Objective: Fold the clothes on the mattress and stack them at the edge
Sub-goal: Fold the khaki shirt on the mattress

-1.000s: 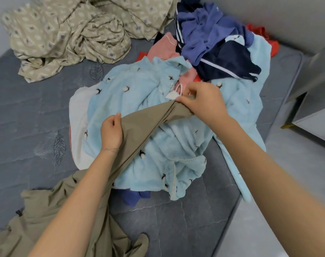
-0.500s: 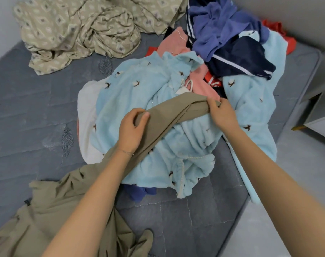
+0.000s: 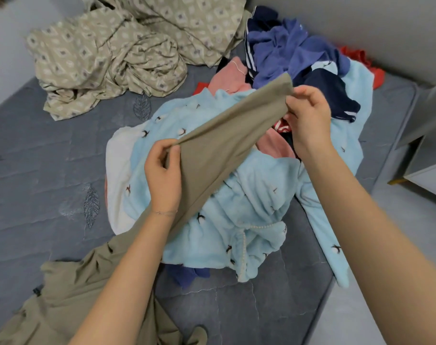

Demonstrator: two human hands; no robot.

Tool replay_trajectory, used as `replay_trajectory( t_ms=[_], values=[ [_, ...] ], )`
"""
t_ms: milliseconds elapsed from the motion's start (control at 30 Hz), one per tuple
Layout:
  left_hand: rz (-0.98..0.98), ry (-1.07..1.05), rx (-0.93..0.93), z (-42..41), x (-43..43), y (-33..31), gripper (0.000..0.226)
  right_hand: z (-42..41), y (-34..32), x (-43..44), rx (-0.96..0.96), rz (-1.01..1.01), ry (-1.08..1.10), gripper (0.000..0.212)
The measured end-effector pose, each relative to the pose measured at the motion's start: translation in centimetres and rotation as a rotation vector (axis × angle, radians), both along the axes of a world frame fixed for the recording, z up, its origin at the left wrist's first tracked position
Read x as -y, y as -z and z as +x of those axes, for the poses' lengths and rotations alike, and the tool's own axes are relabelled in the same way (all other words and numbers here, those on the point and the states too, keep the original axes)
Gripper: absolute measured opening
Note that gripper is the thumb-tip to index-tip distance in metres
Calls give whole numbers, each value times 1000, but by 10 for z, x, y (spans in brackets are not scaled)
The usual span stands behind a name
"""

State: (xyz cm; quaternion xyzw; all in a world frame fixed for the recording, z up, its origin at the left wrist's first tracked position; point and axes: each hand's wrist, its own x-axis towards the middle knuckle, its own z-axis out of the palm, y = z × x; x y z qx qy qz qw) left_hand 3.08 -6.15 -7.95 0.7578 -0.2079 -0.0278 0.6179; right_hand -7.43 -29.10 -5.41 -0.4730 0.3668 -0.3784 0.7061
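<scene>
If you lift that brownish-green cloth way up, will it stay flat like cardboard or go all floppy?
Probably floppy: the thin olive-brown garment only looks flat where the left hand and right hand pinch it taut, and its other end lies crumpled on the grey mattress. It likely weighs little, since fingertip pinches hold it up.

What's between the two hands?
Head view: a stretched span of the khaki garment, pinched by left hand and right hand, over the light blue fleece.

Single head view, looking forward-down, close over mattress (image 3: 50, 155); no second view.
</scene>
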Motion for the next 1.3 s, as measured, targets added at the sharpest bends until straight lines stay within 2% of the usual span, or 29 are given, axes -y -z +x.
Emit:
replay_trajectory(
  t_ms=[67,167,267,333,533,733,833,1067,1200,1300],
  values=[
    [99,46,-33,-1,-2,6,18,0,11,1,-181,0,-22,26],
    [287,49,2,-5,-10,21,31,-6,39,-7,-529,-67,-105,46],
    [418,48,118,-11,-23,33,32,-10,54,-21,-625,-237,-161,50],
    [513,76,126,-18,-36,41,33,-7,59,-33,-690,-393,-189,50],
    [761,165,193,-29,-88,58,43,16,52,-102,-616,-748,-372,48],
    [931,66,259,-39,-177,64,44,28,59,-210,-608,-852,-634,55],
    [1017,-22,191,-57,-238,70,48,20,66,-276,-595,-906,-760,58],
    [1141,-254,28,-134,-385,90,53,-27,97,-404,-547,-1193,-1064,71],
    [1232,-319,-33,-195,-465,111,53,-72,126,-454,-622,-1298,-1227,76],
    [1285,-341,-92,-240,-511,125,58,-104,146,-475,-672,-1336,-1272,78]
  ],
)
